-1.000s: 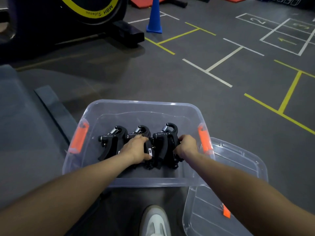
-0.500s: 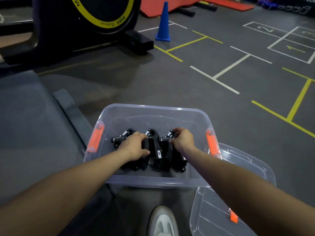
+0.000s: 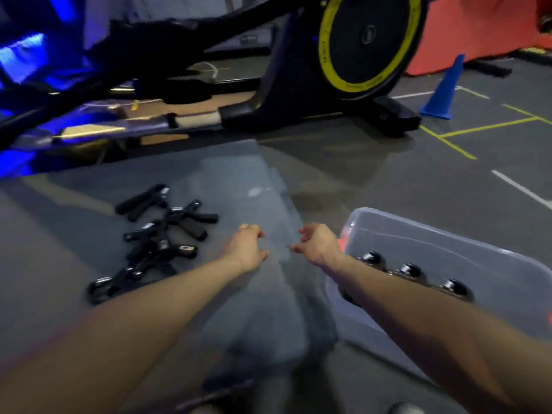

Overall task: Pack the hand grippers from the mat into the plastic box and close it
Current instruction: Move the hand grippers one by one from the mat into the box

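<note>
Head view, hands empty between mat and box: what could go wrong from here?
1. The black hand grippers left on the grey mat lie tangled in a heap, so grabbing one may drag or drop another.
2. Three black hand grippers stand in a row near one wall of the clear plastic box; later ones dropped in carelessly could knock them over.
3. The image is blurred, and both the left hand and right hand hold nothing, so a hurried reach may miss.

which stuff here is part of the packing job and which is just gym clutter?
Job:
- loose hand grippers on the mat
- three hand grippers already in the plastic box
- left hand and right hand, both empty

Clutter:
- exercise bike
- blue cone
- floor lines
</note>
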